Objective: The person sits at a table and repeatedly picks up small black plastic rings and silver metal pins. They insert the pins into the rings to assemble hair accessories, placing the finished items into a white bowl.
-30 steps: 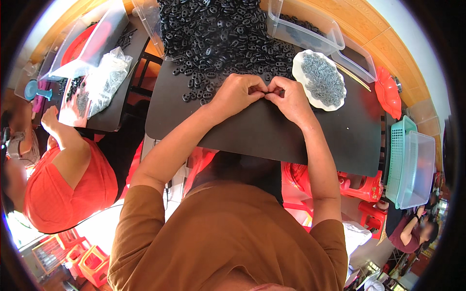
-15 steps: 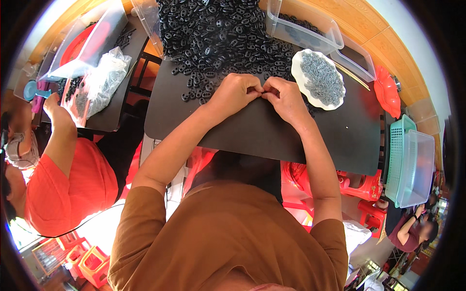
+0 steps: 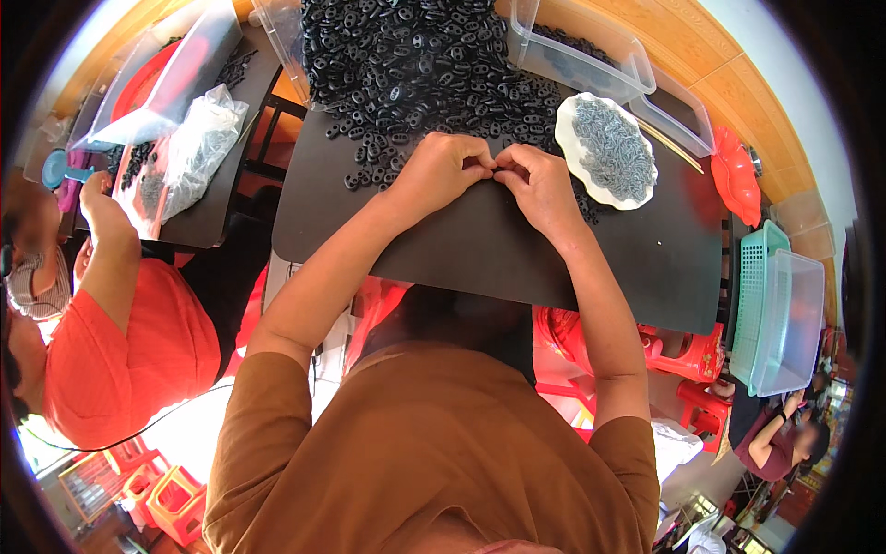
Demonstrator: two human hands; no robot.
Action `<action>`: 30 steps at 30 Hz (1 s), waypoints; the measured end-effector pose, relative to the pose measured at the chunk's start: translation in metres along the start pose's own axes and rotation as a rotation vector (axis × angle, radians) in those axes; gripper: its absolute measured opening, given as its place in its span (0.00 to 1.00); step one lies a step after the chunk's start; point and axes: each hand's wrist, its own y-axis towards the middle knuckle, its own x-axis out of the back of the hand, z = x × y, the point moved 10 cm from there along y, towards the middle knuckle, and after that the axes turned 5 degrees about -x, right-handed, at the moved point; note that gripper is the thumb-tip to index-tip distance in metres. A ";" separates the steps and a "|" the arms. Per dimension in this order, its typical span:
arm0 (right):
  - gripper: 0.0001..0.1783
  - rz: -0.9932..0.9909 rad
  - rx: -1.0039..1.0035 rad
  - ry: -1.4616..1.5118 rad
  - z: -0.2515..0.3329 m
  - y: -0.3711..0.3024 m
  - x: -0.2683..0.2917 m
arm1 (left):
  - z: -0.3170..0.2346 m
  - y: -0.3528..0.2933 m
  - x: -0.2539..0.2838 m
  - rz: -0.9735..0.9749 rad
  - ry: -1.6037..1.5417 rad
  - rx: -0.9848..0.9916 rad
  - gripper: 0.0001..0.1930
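Note:
My left hand [image 3: 445,174] and my right hand [image 3: 536,183] meet fingertip to fingertip above the dark table [image 3: 415,245]. Both are closed in a pinch. Whatever lies between the fingers is hidden or too small to name. Just beyond them spreads a large heap of small black oval pieces with holes [image 3: 406,74], a few strays lying left of my left hand. Beside my right hand stands a white scalloped dish [image 3: 570,145] full of small grey metal pieces [image 3: 614,152], perhaps pins or springs.
Clear plastic bins [image 3: 591,69] stand at the back, with thin sticks [image 3: 669,146] beside them. A red dish [image 3: 736,175] and a green basket [image 3: 759,277] are at the right. To the left, a person in red [image 3: 129,351] works at another table holding a plastic bag [image 3: 203,148].
My left hand has shifted slightly left and up, still pinched against the right. The person at the left has moved their arm a little.

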 end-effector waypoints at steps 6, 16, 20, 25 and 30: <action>0.09 0.027 -0.058 0.016 -0.006 0.002 -0.003 | 0.003 0.000 0.000 -0.008 0.017 0.010 0.05; 0.10 0.066 -0.141 0.099 -0.016 0.004 -0.003 | 0.017 0.000 0.003 0.065 -0.136 0.187 0.08; 0.09 0.091 -0.175 0.196 -0.025 0.005 -0.006 | 0.024 0.000 0.003 0.102 -0.172 0.250 0.09; 0.09 0.107 -0.194 0.219 -0.028 0.005 -0.008 | 0.024 -0.001 0.003 0.102 -0.165 0.255 0.09; 0.08 0.144 -0.231 0.291 -0.032 0.004 -0.011 | 0.030 -0.002 0.001 0.112 -0.245 0.267 0.09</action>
